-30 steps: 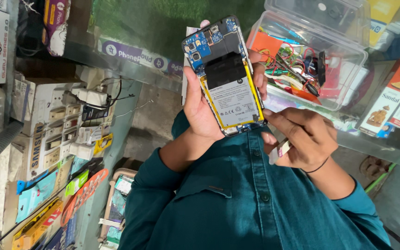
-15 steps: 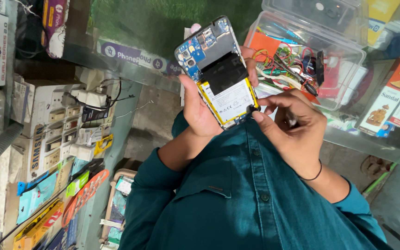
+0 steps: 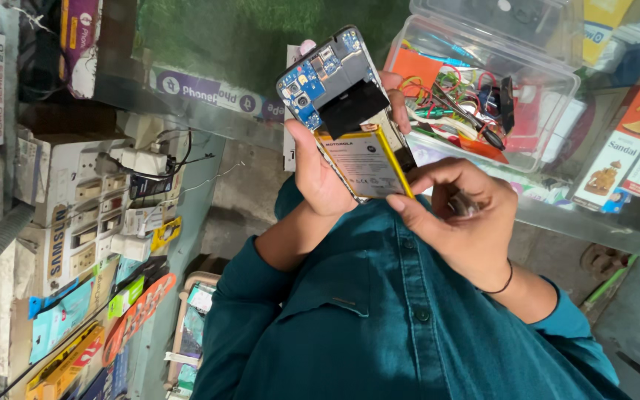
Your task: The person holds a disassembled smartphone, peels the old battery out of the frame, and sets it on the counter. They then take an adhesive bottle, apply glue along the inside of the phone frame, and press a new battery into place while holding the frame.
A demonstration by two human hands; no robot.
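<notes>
Left hand (image 3: 320, 174) clasps the opened phone (image 3: 346, 111); right hand (image 3: 457, 222), fingertips pinched at the battery's (image 3: 368, 163) lower edge, risks bending or puncturing it if prying.

Single head-worn view, steeply downward and close over the teal shirt (image 3: 379, 326) and glass counter (image 3: 601, 222).

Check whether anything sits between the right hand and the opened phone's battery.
Nothing visible does. The right hand already has its thumb at the lower edge of the battery, while the left hand holds the opened phone from behind.
</notes>
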